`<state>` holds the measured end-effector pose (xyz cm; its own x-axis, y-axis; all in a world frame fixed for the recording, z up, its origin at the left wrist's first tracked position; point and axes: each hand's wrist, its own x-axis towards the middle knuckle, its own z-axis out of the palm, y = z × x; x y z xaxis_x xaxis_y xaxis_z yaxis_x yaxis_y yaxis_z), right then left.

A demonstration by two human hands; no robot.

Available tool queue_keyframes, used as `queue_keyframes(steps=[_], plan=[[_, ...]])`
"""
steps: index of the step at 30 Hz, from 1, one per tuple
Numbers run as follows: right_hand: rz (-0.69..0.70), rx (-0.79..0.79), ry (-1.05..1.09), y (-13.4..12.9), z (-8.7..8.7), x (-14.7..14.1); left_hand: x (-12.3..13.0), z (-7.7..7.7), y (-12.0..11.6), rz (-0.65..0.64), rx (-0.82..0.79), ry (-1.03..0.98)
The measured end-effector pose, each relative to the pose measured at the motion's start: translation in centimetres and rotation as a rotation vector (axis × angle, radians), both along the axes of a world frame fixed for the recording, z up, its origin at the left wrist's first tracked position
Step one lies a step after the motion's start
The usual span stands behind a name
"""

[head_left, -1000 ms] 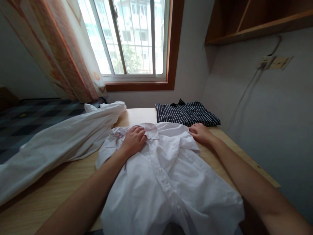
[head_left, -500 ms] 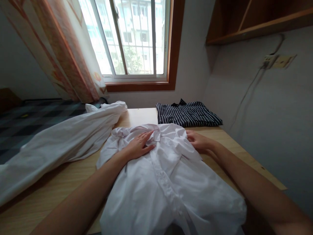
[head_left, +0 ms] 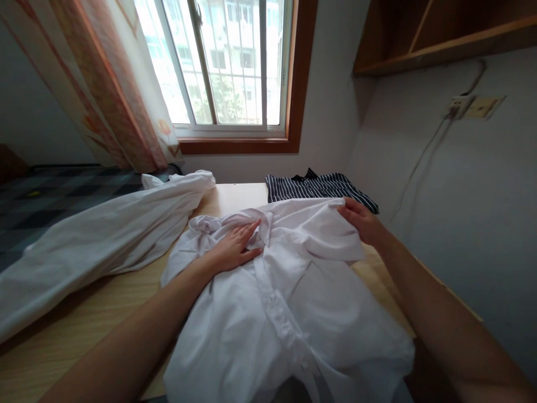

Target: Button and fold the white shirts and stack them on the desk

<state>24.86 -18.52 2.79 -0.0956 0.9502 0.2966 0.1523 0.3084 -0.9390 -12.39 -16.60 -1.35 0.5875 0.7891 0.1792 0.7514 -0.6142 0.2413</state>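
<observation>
A white button-up shirt (head_left: 285,296) lies front up on the wooden table, its collar end away from me and its lower part toward me. My left hand (head_left: 235,246) rests flat on it near the collar, fingers stretched out. At the right shoulder, my right hand (head_left: 361,218) pinches the shirt's edge between thumb and fingers and holds it pulled out and slightly raised. The cloth between the two hands is stretched, while creases remain around the collar and button strip.
Behind the shirt lies a folded black-and-white striped shirt (head_left: 314,186). Another white garment (head_left: 113,240) stretches along the left side, next to a dark checked bed surface (head_left: 84,187). The wooden table (head_left: 54,330) meets the wall on the right. A cord (head_left: 423,154) hangs there.
My right hand has moved outward and up, drawing the shirt's right shoulder edge with it, so the cloth there is spread wider. My left hand stays on the shirt near the collar.
</observation>
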Motion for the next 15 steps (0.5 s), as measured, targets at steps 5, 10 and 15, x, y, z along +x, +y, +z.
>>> queue_keyframes(steps=[5, 10, 15], plan=[[-0.418, 0.301, -0.507, 0.0, 1.2, 2.8, 0.0, -0.2, 0.1, -0.032, 0.007, 0.030], [-0.713, 0.436, -0.834, -0.1, 2.0, 4.5, 0.3, 0.1, 0.0, -0.062, 0.011, 0.038], [-0.156, -0.028, -0.697, 0.7, 0.8, 7.1, 0.3, 0.1, -0.1, -0.036, -0.004, 0.050]])
